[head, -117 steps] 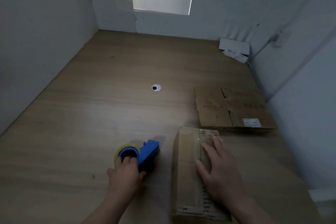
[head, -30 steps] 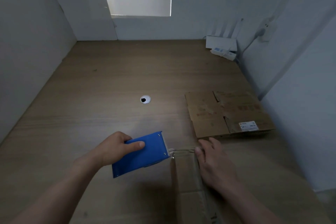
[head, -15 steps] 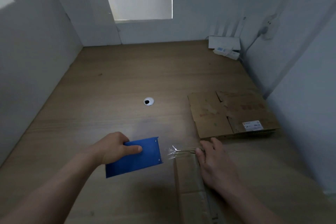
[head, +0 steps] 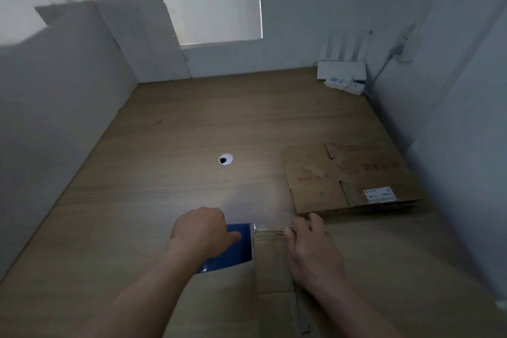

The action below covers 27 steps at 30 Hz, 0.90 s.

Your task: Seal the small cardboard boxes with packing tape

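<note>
Left hand (head: 201, 230) has its fingers curled over the top of the blue tape dispenser (head: 233, 251), thumb flat on the blue side, a proper grip. The dispenser sits right up against the left wall of the cardboard box (head: 270, 266), just off the thumb tip. Right hand (head: 312, 252) lies palm down on the box lid, fingers close together and reaching to the far edge, pressing there. A crinkly strand of clear tape (head: 267, 228) runs between the two hands along that far edge, from the dispenser to the right index fingertip. Just past the right fingers is a flattened cardboard sheet (head: 329, 186) on the wooden table (head: 164, 173). Well beyond the left knuckles there's a round cable grommet (head: 226, 159).
</note>
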### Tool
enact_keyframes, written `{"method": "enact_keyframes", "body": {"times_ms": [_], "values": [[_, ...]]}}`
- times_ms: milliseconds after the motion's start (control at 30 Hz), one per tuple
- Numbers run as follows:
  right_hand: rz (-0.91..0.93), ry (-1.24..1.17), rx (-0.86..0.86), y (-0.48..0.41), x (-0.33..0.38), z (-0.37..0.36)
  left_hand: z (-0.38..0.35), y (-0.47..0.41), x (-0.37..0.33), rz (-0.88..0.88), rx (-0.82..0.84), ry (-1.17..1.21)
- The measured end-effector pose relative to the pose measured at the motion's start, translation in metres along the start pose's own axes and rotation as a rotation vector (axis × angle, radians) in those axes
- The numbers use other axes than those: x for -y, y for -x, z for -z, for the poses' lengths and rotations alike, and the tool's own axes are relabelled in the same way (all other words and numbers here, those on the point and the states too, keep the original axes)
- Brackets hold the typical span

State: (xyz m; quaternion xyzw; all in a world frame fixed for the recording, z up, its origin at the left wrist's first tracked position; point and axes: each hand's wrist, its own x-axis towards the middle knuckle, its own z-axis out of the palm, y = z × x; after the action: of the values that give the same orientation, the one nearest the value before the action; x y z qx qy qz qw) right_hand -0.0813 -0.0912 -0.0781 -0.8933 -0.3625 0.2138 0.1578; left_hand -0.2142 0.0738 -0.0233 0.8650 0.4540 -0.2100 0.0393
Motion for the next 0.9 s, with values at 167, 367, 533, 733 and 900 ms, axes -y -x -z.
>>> {"method": "enact_keyframes", "body": {"times_ms": [167, 367, 533, 733, 900], "values": [[0.082, 0.007, 0.017, -0.001, -0.004, 0.005, -0.053, 0.014, 0.005, 0.09, -0.135, 0.139], [0.061, -0.234, -0.03, -0.01, -0.016, -0.004, -0.16, 0.033, 0.035, 0.188, -0.24, 0.226], [0.012, -0.321, -0.061, -0.014, -0.02, -0.004, -0.198, 0.039, 0.043, 0.267, -0.184, 0.237], [0.031, -0.419, -0.098, -0.014, -0.021, -0.003, -0.159, 0.043, 0.048, 0.261, -0.185, 0.278], [-0.015, -0.468, -0.121, -0.015, -0.023, -0.007, -0.091, 0.044, -0.011, -0.17, -0.575, 0.821]]}}
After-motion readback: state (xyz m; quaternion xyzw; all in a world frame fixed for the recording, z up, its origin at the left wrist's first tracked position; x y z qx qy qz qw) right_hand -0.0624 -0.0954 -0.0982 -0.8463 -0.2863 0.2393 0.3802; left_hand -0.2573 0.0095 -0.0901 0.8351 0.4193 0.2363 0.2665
